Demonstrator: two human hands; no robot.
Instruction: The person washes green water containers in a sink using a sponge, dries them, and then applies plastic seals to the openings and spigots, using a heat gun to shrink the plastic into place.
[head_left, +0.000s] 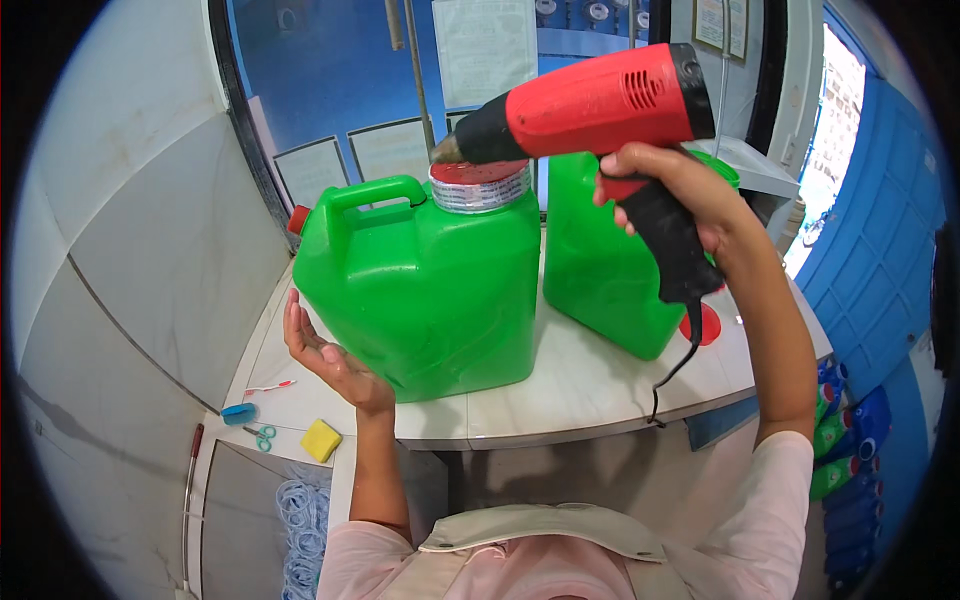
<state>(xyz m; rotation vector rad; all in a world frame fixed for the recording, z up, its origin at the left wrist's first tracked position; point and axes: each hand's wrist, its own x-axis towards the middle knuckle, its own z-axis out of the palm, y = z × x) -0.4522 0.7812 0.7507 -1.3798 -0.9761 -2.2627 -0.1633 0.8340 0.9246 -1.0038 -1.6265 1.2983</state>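
Note:
My right hand (675, 180) grips a red and black heat gun (592, 101) by its handle, with a cord hanging below. The gun's metal nozzle points left, right at the top of a large green plastic jug (442, 292). A red cap (480, 172) closes the jug's wide mouth, and a printed clear-and-white shrink band (480, 193) wraps around it. A smaller red cap (298, 220) sits on the spout at the left. My left hand (337, 360) is raised beside the jug's lower left side, fingers apart and holding nothing; whether it touches the jug I cannot tell.
A second green jug (615, 277) stands to the right, near a red lid (701, 324). At the left lie a toothbrush (270, 388), a blue brush (239, 413), scissors (262, 435) and a yellow sponge (321, 440). Blue and green containers (851, 442) are stacked at right.

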